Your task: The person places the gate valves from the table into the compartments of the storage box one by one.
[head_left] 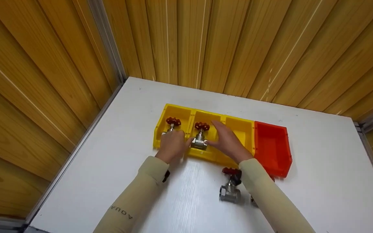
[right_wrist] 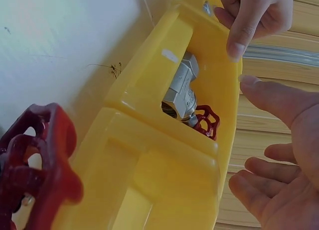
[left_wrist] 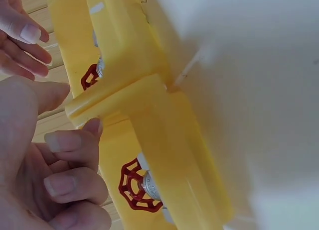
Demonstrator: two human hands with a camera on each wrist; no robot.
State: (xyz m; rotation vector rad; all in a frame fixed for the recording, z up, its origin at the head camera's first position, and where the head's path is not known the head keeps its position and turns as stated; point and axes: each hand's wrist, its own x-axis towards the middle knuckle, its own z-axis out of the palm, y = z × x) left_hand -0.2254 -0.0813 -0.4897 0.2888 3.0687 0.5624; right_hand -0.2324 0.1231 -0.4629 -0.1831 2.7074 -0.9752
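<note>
Two metal gate valves with red handwheels stand in yellow bins: one valve point(head_left: 173, 122) in the leftmost bin, the other valve point(head_left: 200, 142) in the bin beside it. My left hand point(head_left: 172, 144) is over the front of the leftmost bin, overlapping that valve's body, its fingers loosely curled with nothing held. In the left wrist view its fingertips are close to the divider point(left_wrist: 119, 98) between the bins. To the right of the second valve is my right hand point(head_left: 227, 140), thumb and fingers spread apart, thumb tip close by the valve body; its palm is bare in the right wrist view.
A third yellow bin point(head_left: 240, 129) and a red bin point(head_left: 272, 149) continue the row rightward. On the white table point(head_left: 108, 174), another valve point(head_left: 230, 191) lies in front of the bins, beside a further one mostly hidden under the right sleeve. Wood-look walls point(head_left: 186, 42) stand behind and at the sides.
</note>
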